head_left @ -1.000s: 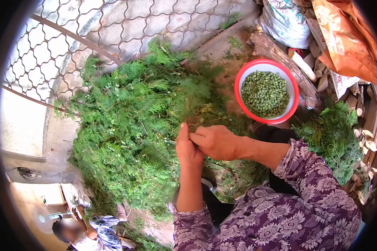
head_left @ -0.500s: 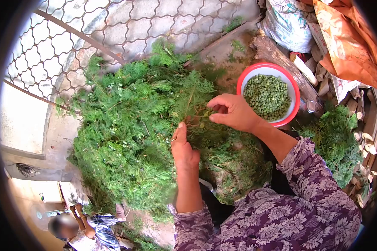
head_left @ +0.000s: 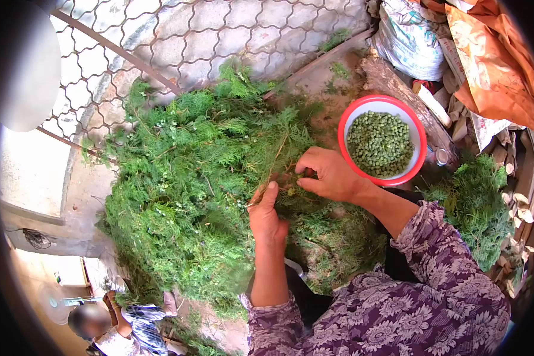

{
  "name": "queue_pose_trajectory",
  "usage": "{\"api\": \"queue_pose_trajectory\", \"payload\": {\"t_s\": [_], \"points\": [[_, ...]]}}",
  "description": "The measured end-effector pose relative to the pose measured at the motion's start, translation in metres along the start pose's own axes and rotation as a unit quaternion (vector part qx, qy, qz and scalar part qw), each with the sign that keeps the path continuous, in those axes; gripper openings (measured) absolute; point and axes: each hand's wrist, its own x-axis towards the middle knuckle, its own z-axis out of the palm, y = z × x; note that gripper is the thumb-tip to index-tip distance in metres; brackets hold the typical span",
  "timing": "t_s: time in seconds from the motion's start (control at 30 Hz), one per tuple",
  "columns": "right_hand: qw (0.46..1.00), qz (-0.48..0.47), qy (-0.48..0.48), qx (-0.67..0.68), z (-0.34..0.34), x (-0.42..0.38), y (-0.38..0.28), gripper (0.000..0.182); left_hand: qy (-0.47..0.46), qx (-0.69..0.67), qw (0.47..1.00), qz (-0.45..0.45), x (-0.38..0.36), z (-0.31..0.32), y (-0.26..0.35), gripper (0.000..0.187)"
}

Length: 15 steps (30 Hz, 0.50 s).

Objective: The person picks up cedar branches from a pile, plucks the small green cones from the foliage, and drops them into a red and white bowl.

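Observation:
My left hand (head_left: 268, 215) is closed round the stem of a green leafy sprig (head_left: 282, 148), thumb pointing up. Just right of it, my right hand (head_left: 326, 173) has thumb and fingertips curled close together at the sprig's side; whatever lies between them is too small to make out. Under and left of both hands spreads a large heap of green branches (head_left: 184, 178) with small pale cones. Beside my right hand stands a bowl with a red rim (head_left: 422, 141), holding many small green cones (head_left: 380, 144).
A wire mesh (head_left: 219, 35) runs along the top. White sacks (head_left: 409, 44), an orange sack (head_left: 498, 65), a log (head_left: 391, 83) and split wood (head_left: 522, 202) lie at the right, near another green pile (head_left: 477, 207). Another person (head_left: 124, 332) sits at the lower left.
Both hands and the sprig have shifted slightly right and down in view. The fingertips of my right hand remain near the sprig.

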Motion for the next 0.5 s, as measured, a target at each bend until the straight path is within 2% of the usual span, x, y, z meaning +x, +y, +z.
{"api": "queue_pose_trajectory", "payload": {"t_s": [0.2,0.27,0.3,0.37,0.4,0.47,0.5], "points": [[0.999,0.028,-0.011,0.018,0.000,-0.002,-0.010,0.017,0.001,0.108,0.989,0.097,0.003,-0.008,-0.003,0.019],[0.992,0.073,-0.050,0.095,-0.005,0.000,-0.016,0.017,0.013,0.154,0.978,0.138,0.002,-0.010,0.001,0.015],[0.992,0.072,-0.050,0.095,-0.005,0.000,-0.015,0.017,0.013,0.154,0.978,0.138,0.001,-0.011,0.003,0.015],[0.975,0.140,-0.053,0.165,-0.009,0.001,-0.013,0.017,0.041,0.130,0.983,0.121,0.000,-0.012,0.008,0.013],[0.975,0.139,-0.053,0.164,-0.010,0.001,-0.009,0.017,0.040,0.129,0.983,0.122,-0.001,-0.010,0.012,0.013],[0.991,0.120,0.027,0.042,-0.007,-0.001,0.006,0.015,0.086,0.106,0.982,0.128,-0.005,-0.006,0.024,0.013],[0.991,0.120,0.027,0.042,-0.008,-0.002,0.014,0.015,0.114,0.110,0.974,0.159,-0.005,-0.007,0.031,0.016]]}}
